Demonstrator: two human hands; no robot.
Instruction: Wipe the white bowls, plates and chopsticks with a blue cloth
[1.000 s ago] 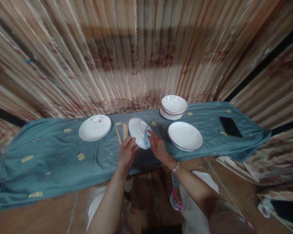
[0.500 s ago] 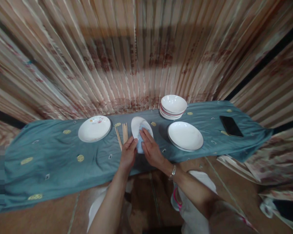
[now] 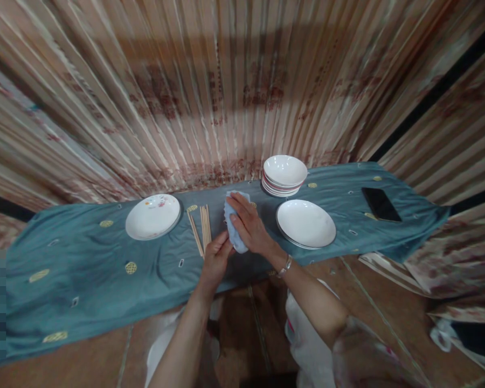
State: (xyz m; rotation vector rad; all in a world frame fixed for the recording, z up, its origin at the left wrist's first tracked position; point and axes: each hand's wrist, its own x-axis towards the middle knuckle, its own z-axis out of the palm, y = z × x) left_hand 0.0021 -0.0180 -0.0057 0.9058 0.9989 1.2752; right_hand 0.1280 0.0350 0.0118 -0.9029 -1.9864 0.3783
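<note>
A light blue cloth (image 3: 235,229) hangs between my two hands over the middle of the table. My right hand (image 3: 248,223) presses on it from the right, its fingers bent over the cloth's upper part. At the cloth's lower left edge my left hand (image 3: 217,253) is closed, thumb and fingers together. The white plate seen between the hands earlier is now almost wholly hidden behind the cloth and fingers. Just left of my hands lie several wooden chopsticks (image 3: 205,223) on the tablecloth.
A blue-green patterned tablecloth (image 3: 105,285) covers the long table. Stacked plates with a floral print (image 3: 153,216) lie at left, plain white plates (image 3: 306,223) at right. Behind these stands a bowl stack (image 3: 285,171). A black phone (image 3: 381,203) lies far right; a pleated curtain (image 3: 234,91) hangs behind.
The white plate, face-up half a second ago, has turned and dropped out of sight behind the cloth. My right hand has moved slightly up with the cloth, now spread taller.
</note>
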